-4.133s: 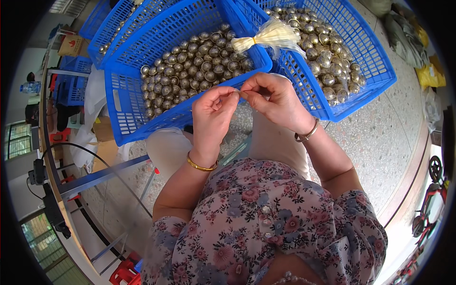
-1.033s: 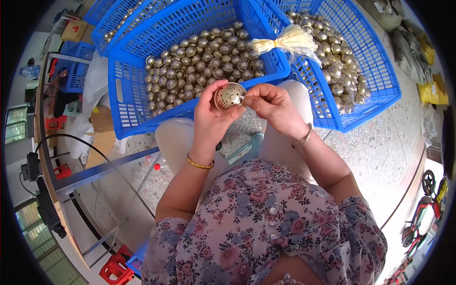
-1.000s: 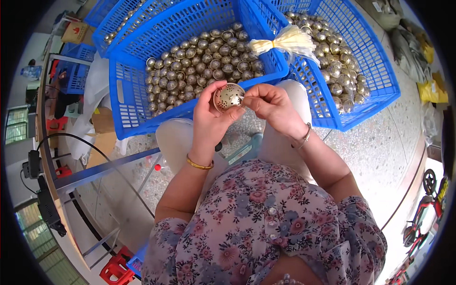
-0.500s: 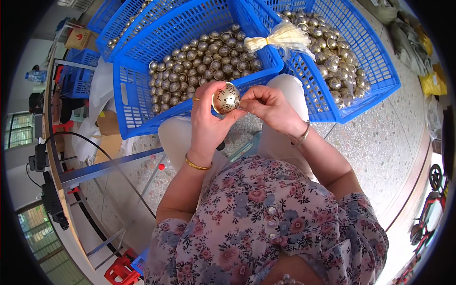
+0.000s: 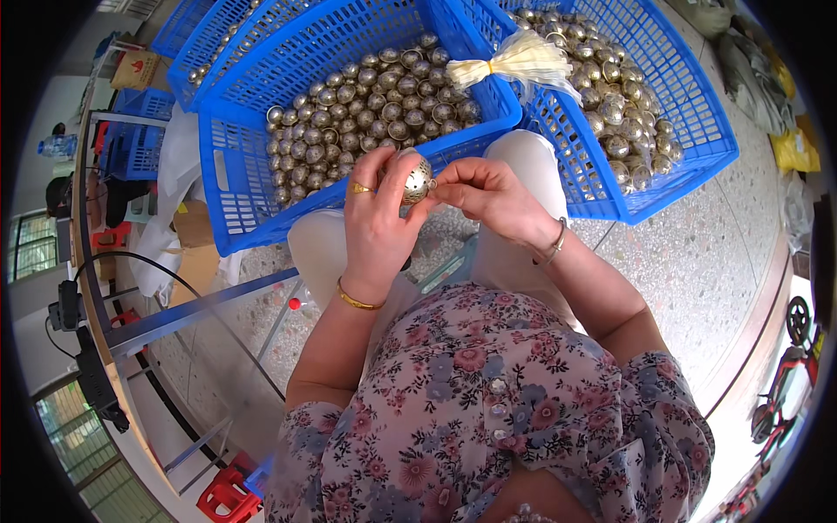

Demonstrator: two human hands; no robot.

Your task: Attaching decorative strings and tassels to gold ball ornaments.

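My left hand (image 5: 377, 213) is closed around a silvery, perforated metal ball (image 5: 418, 183), its fingers over the top and its thumb below. A dark cut-out pattern shows on the ball's visible side. Thumb and forefinger of my right hand (image 5: 493, 199) pinch together at the ball's right edge, touching a tiny part like a loop there; it is too small to make out. Both hands are above my lap, just in front of a blue plastic basket (image 5: 248, 228) filled with similar metal balls (image 5: 366, 113).
A second blue basket (image 5: 641, 209) at the right holds more balls in clear plastic. A tied bundle of pale strips (image 5: 514, 63) lies across the adjoining rims. More blue baskets stand behind left. A metal frame bar (image 5: 200, 309) and black cable (image 5: 187, 283) are on the left.
My left hand has turned, so its fingers now cover more of the ball and its back shows. My right hand stays pinched at the ball's edge, shifted slightly left.
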